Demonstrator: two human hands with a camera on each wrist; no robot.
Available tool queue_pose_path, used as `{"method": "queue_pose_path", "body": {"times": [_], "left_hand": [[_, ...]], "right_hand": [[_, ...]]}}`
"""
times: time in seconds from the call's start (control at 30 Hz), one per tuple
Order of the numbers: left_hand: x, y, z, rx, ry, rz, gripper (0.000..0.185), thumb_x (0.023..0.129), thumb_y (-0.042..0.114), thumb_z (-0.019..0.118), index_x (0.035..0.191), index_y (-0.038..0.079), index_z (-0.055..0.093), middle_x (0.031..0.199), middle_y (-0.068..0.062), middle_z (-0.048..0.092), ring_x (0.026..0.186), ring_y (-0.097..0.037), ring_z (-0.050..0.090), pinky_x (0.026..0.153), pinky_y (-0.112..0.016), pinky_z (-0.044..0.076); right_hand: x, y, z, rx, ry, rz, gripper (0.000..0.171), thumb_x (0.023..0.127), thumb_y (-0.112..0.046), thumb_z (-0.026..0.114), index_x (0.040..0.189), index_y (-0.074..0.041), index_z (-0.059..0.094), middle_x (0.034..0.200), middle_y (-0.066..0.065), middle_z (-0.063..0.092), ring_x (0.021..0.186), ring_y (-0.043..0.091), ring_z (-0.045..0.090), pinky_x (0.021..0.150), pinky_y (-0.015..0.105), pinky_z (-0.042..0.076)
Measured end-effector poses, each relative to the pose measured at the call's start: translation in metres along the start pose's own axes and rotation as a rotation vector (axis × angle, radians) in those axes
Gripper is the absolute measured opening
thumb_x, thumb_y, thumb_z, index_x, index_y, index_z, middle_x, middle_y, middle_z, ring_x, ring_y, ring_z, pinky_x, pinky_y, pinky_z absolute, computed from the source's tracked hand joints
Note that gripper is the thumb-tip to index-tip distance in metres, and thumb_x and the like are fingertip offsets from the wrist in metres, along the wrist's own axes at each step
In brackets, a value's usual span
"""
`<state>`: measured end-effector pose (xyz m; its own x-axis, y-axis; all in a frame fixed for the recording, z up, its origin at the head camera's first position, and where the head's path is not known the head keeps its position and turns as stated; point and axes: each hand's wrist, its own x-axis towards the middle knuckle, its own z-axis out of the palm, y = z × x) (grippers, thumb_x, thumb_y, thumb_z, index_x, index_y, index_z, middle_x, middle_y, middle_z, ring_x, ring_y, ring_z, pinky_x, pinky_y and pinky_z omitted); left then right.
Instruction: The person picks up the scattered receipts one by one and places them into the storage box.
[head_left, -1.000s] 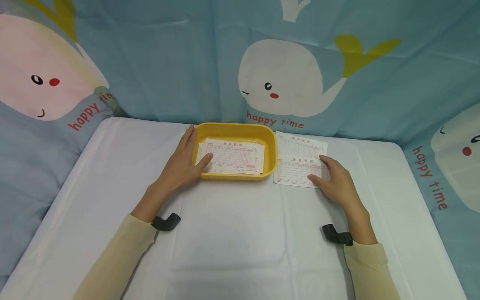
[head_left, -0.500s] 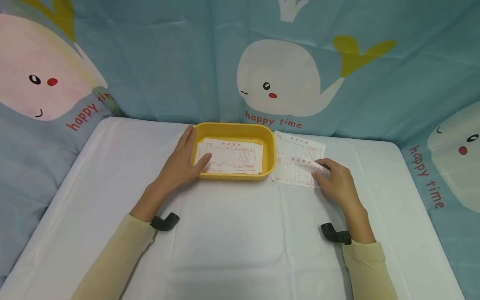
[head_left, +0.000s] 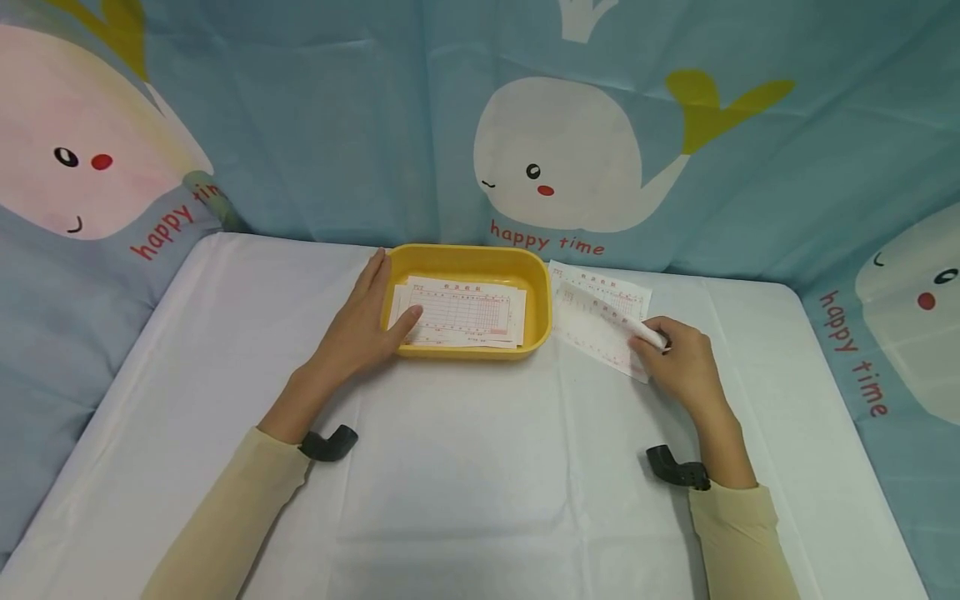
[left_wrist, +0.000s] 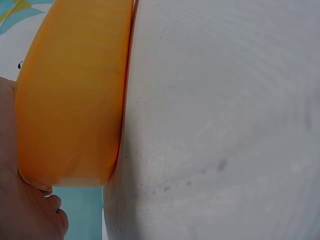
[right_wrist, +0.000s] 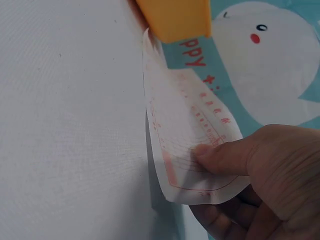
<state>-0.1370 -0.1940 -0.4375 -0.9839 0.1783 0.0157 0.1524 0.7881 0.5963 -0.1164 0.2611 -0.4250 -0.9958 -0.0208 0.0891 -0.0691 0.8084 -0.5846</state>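
**Slip lifted beside the yellow tray**

Whale-printed blue cloth (head_left: pixel 315 125) hangs behind and to both sides of a table (head_left: pixel 465 467) covered in white fabric. Red letters on the cloth read "happy time".

Near the far edge of the table sits a yellow tray (head_left: pixel 468 260) with rounded corners. Inside it lies a small stack of forms (head_left: pixel 465 312), white with red ruled lines, lying flat and face up.

Left hand (head_left: pixel 358 325) rests at the tray's left end: its fingers lie straight along the outer wall, and the thumb reaches over the rim onto the near left corner of the forms. It grips nothing. In the left wrist view the tray's wall (left_wrist: pixel 75 95) fills the left side, standing on the white fabric, with part of the palm against it.

Right hand (head_left: pixel 678 362) is just right of the tray and pinches a slip (head_left: pixel 603 329) between thumb and curled fingers, holding it by its right end. The slip is raised off the table and bent, its left end near the tray's right wall. The right wrist view shows the thumb (right_wrist: pixel 225 155) pressed on the printed face of the curling paper. Under the slip, another sheet (head_left: pixel 600 283) lies flat on the table, partly covered.

Both forearms wear pale yellow sleeves (head_left: pixel 225 517) with a dark mount at each wrist.
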Motion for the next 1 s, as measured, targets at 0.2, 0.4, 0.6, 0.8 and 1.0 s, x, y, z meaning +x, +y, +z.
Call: {"method": "queue_pose_path", "body": {"times": [0.2, 0.4, 0.6, 0.8, 1.0], "left_hand": [[0.0, -0.001, 0.001, 0.003, -0.002, 0.002, 0.095, 0.105, 0.057, 0.05, 0.172, 0.012, -0.001, 0.181, -0.006, -0.004, 0.168, -0.031, 0.009, 0.133, -0.059, 0.021], [0.0, -0.002, 0.001, 0.004, -0.003, 0.015, 0.095, 0.105, 0.056, 0.05, 0.171, 0.011, -0.001, 0.181, -0.007, -0.003, 0.169, -0.031, 0.008, 0.133, -0.059, 0.02], [0.001, -0.002, -0.001, -0.002, 0.004, 0.018, 0.096, 0.105, 0.057, 0.051, 0.171, 0.011, -0.001, 0.181, -0.005, -0.004, 0.169, -0.029, 0.006, 0.134, -0.057, 0.02], [0.0, -0.004, -0.001, -0.012, 0.002, 0.021, 0.096, 0.105, 0.057, 0.051, 0.171, 0.012, -0.001, 0.181, -0.005, -0.004, 0.169, -0.03, 0.007, 0.133, -0.058, 0.02], [0.0, -0.003, -0.001, -0.013, -0.011, 0.017, 0.096, 0.105, 0.057, 0.05, 0.171, 0.011, -0.002, 0.181, -0.006, -0.005, 0.169, -0.031, 0.007, 0.133, -0.059, 0.02]], "right_hand": [[0.0, -0.001, -0.002, 0.001, 0.036, -0.007, 0.017, 0.098, -0.013, 0.075, 0.108, 0.001, 0.078, 0.11, 0.023, 0.079, 0.093, 0.033, 0.069, 0.071, 0.017, 0.046], [-0.001, -0.001, -0.007, 0.032, 0.05, -0.016, 0.022, 0.1, -0.017, 0.073, 0.112, -0.001, 0.08, 0.112, 0.02, 0.079, 0.086, 0.014, 0.06, 0.071, 0.013, 0.044], [-0.002, -0.007, -0.012, 0.155, 0.094, 0.076, 0.032, 0.099, -0.021, 0.076, 0.121, 0.001, 0.076, 0.112, 0.02, 0.077, 0.081, -0.009, 0.057, 0.067, 0.009, 0.046], [0.0, -0.018, -0.012, 0.302, 0.225, 0.214, 0.034, 0.093, -0.02, 0.082, 0.119, 0.002, 0.076, 0.088, -0.011, 0.072, 0.073, -0.006, 0.064, 0.062, 0.009, 0.052], [0.005, -0.034, -0.011, 0.497, 0.304, 0.23, 0.03, 0.093, -0.013, 0.081, 0.118, 0.003, 0.076, 0.094, -0.014, 0.071, 0.082, 0.002, 0.069, 0.069, 0.011, 0.058]]}}
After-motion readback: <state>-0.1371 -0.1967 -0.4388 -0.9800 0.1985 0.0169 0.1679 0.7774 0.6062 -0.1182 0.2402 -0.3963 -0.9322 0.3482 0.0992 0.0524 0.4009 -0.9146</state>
